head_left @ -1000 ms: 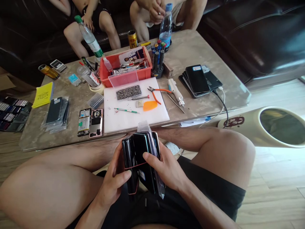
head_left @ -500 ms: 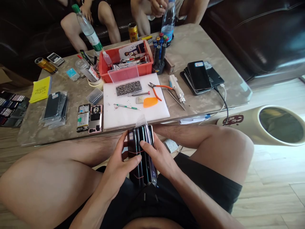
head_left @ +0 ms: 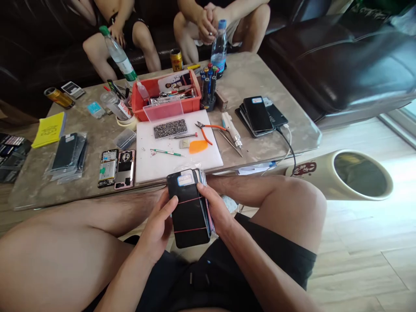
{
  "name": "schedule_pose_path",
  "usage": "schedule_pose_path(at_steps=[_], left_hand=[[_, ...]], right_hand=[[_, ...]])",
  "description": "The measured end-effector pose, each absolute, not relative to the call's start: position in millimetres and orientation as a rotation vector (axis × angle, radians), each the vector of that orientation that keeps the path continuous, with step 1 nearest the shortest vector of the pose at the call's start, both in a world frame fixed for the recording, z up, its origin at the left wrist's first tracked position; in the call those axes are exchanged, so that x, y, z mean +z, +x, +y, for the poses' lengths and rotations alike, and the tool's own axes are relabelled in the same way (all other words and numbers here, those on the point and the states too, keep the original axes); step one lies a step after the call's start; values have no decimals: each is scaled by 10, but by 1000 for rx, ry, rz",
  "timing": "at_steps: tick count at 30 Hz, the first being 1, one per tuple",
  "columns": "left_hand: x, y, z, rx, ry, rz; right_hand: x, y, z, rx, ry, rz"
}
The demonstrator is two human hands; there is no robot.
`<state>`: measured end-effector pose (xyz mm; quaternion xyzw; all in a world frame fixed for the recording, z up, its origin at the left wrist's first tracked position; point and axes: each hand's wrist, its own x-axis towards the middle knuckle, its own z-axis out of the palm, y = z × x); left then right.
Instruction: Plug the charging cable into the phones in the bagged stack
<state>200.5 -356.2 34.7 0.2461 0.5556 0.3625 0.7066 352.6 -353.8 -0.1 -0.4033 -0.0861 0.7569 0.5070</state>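
Observation:
Between my two hands, above my lap, is a stack of phones [head_left: 190, 216] bound with two thin red rubber bands. Its top face is black with a white label near the upper edge, and clear plastic sticks out at the far end. My left hand [head_left: 157, 223] grips the stack's left side, thumb at the edge of the top face. Along the right side my right hand [head_left: 218, 208] is closed round it, thumb near the upper corner. Beyond the stack, a white mat [head_left: 147, 162] bears a box of small screws [head_left: 170, 128], orange-handled cutters [head_left: 208, 132] and an orange pick [head_left: 198, 147].
An opened phone [head_left: 108, 168] lies left of the mat, near bagged phones [head_left: 66, 151]. Behind stand a red tool bin [head_left: 191, 104], screwdrivers [head_left: 208, 86] and bottles. More phones [head_left: 258, 115] are stacked at right, near a cream bin [head_left: 364, 197]. Two people sit opposite.
The phone stack has turned from edge-on to its broad, labelled black face, still in both hands. The view has shifted slightly. A person opposite has brought their hands together.

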Motion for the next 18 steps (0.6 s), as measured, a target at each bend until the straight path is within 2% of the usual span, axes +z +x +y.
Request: schedule_pose_path(at_steps=[9,15,18], left_hand=[[362,2156,-3515,782,227,1268],[484,2196,-3276,825,51,1479],[515,2155,-3123,896,68,1503]], right_hand=[[25,3506,-3433,1676,-1119,-471],[211,3558,-3145,1389,-1445,-1208],[267,3655,-3001,1245,-1449,-1454]])
